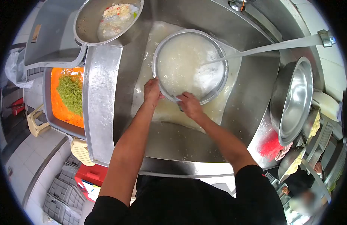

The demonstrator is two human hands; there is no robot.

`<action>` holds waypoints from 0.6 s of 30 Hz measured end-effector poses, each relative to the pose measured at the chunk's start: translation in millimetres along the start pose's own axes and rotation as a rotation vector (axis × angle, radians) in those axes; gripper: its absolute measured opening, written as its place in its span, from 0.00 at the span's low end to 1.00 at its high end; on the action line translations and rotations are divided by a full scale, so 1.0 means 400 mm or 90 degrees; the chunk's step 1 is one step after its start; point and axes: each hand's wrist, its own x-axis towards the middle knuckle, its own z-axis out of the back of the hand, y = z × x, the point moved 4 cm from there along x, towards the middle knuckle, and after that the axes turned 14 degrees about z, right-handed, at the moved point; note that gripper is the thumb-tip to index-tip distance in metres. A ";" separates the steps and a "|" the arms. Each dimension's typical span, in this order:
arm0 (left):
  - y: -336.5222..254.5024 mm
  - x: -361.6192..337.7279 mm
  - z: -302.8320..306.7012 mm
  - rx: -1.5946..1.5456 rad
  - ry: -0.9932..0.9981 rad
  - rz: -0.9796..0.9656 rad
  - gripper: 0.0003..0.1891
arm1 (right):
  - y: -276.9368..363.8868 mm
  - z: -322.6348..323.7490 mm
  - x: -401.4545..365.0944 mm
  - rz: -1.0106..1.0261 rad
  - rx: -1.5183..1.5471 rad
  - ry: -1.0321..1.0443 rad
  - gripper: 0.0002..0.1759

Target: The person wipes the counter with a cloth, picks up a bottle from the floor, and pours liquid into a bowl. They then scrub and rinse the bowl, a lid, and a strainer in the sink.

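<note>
A large round metal bowl [155, 62], full of cloudy water, stands in the steel sink [173, 140]. My left hand [152, 91] is closed on its near-left rim. At the near rim, my right hand [189, 105] has its fingers bent over the edge. A small dark patch shows under those fingers, too blurred to name. From the tap [325, 38] at the right, a stream of water [271, 47] runs into the bowl and raises white foam. Cloudy water also covers the sink floor around the bowl.
At the upper left, a metal pot [81, 30] holds food scraps. Left of the sink, a tray [48, 93] contains orange liquid and chopped greens. A large metal basin [306, 93] leans at the right, beside red mesh [271, 145]. Another person [303, 183] is at lower right.
</note>
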 end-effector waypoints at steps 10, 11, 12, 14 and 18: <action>0.006 0.013 0.017 0.057 -0.032 0.018 0.17 | -0.028 0.087 -0.117 -0.008 -0.211 0.077 0.13; 0.005 0.008 0.014 0.060 -0.026 0.018 0.17 | -0.069 0.107 -0.143 -0.016 -0.252 0.101 0.13; -0.002 0.004 0.012 0.077 -0.043 0.005 0.18 | -0.118 0.131 -0.153 -0.022 -0.294 0.125 0.12; -0.015 0.003 0.009 0.101 -0.060 -0.009 0.18 | -0.211 0.201 -0.155 -0.093 -0.378 0.168 0.13; -0.026 -0.018 -0.001 0.080 -0.028 -0.002 0.18 | -0.208 0.241 -0.152 -0.148 -0.392 0.025 0.12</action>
